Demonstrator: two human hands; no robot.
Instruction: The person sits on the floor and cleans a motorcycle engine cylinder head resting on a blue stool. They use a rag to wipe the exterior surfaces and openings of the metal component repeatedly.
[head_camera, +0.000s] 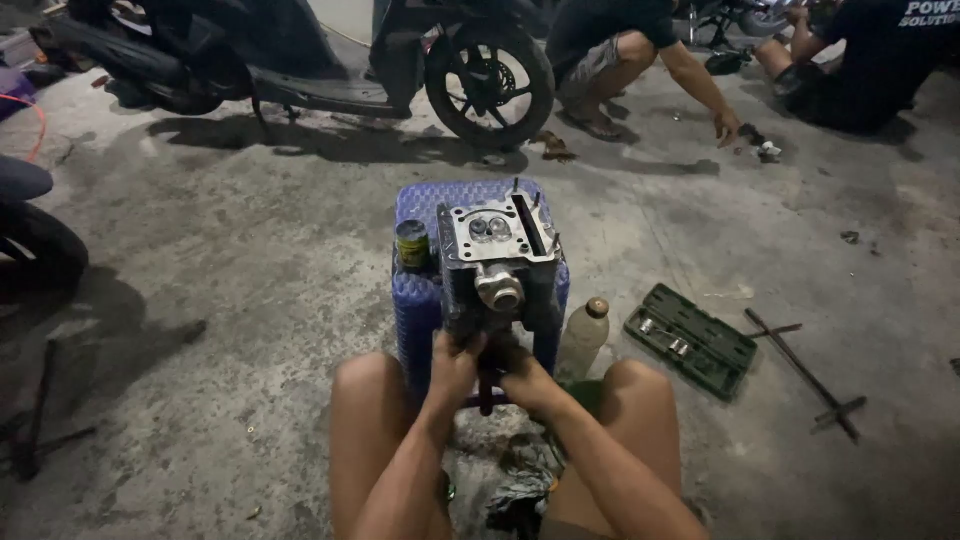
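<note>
A grey metal engine cylinder head (497, 250) stands on a blue plastic stool (420, 300) between my bare knees, its flat top face up with two valves showing. My left hand (455, 362) grips the lower near edge of the head. My right hand (522, 378) is closed around a dark tool (486, 392) pressed against the underside of the head. A small green and yellow can (412, 245) sits on the stool to the left of the head.
A plastic bottle (583, 335) stands right of the stool. An open green tool case (691, 340) and a cross wrench (805, 372) lie on the concrete at right. A scooter (300, 60) is parked behind. Two people crouch at the back right. Rags lie between my feet.
</note>
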